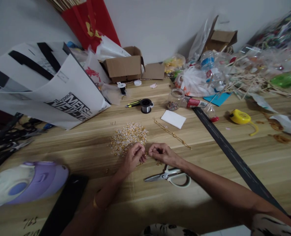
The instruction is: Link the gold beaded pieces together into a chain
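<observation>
Close together above the table, my left hand (135, 154) and my right hand (163, 154) are both closed in a pinch. What sits between the fingertips is too small to make out. Small gold chain pieces (158, 163) show just under the fingers. Right behind my left hand lies a pile of clear and gold beaded pieces (129, 136). A gold beaded chain (172, 132) stretches across the wood beyond my right hand. Scissors with white handles (168, 176) lie below my right hand, their blades toward the left.
A wire spool (146, 106), a yellow cutter (133, 104), a white card (173, 119) and a jar of beads (176, 98) stand farther back. A black strip (224, 144) crosses the right side, near a yellow tape measure (240, 117). Left are pliers (14, 147) and a paper bag (61, 95).
</observation>
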Demonstrator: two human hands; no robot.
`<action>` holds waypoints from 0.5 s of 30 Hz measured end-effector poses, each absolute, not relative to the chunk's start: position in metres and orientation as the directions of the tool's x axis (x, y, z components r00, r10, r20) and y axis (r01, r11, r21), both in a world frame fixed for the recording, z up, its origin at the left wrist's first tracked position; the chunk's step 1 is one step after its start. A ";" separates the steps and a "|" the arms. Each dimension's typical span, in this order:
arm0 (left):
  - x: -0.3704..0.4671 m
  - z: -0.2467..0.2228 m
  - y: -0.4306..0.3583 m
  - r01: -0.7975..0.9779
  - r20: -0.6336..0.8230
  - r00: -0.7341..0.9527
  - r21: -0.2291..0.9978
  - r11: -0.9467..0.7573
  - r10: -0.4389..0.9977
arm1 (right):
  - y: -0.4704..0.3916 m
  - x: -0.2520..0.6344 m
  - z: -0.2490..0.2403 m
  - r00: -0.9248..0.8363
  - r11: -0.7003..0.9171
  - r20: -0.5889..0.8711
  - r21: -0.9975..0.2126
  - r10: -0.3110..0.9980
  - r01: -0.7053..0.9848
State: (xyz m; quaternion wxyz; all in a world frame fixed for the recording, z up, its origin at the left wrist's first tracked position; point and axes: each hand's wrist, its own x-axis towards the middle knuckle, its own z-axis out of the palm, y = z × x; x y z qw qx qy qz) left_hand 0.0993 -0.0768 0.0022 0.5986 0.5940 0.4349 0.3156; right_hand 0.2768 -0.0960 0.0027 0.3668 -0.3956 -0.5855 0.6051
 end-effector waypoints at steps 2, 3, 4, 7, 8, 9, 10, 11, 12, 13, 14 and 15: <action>0.099 0.001 -0.077 0.136 -0.138 0.418 0.987 0.088 0.898 | -0.096 0.277 0.003 -0.418 -0.047 -0.053 -0.999 0.907 0.025; 0.100 0.001 -0.077 0.136 -0.134 0.415 0.987 0.085 0.900 | -0.096 0.277 0.003 -0.414 -0.050 -0.058 -0.998 0.908 0.030; 0.100 0.000 -0.077 0.136 -0.131 0.412 0.987 0.081 0.902 | -0.095 0.277 0.002 -0.408 -0.054 -0.064 -0.998 0.911 0.035; 0.099 -0.001 -0.077 0.145 -0.126 0.405 0.987 0.072 0.905 | -0.095 0.278 0.000 -0.380 -0.062 -0.076 -0.997 0.922 0.048; 0.099 -0.001 -0.077 0.146 -0.129 0.404 0.986 0.075 0.906 | -0.094 0.278 0.000 -0.369 -0.061 -0.076 -0.997 0.926 0.053; 0.099 -0.001 -0.077 0.147 -0.132 0.401 0.986 0.079 0.907 | -0.094 0.278 -0.001 -0.361 -0.058 -0.075 -0.997 0.930 0.058; 0.099 -0.001 -0.077 0.148 -0.135 0.397 0.986 0.082 0.908 | -0.094 0.278 -0.001 -0.355 -0.052 -0.071 -0.997 0.932 0.064; 0.099 -0.001 -0.077 0.150 -0.138 0.392 0.985 0.085 0.910 | -0.094 0.278 -0.001 -0.352 -0.046 -0.067 -0.997 0.933 0.067; 0.099 0.000 -0.076 0.155 -0.137 0.384 0.985 0.083 0.913 | -0.094 0.278 -0.001 -0.352 -0.044 -0.065 -0.997 0.934 0.068; 0.099 0.000 -0.076 0.160 -0.134 0.374 0.984 0.078 0.918 | -0.094 0.278 -0.001 -0.354 -0.045 -0.065 -0.997 0.933 0.065; 0.099 0.001 -0.075 0.165 -0.129 0.364 0.984 0.073 0.922 | -0.094 0.278 -0.001 -0.356 -0.049 -0.067 -0.997 0.932 0.060; 0.098 0.001 -0.074 0.164 -0.126 0.356 0.984 0.070 0.926 | -0.094 0.278 0.000 -0.358 -0.054 -0.069 -0.997 0.931 0.053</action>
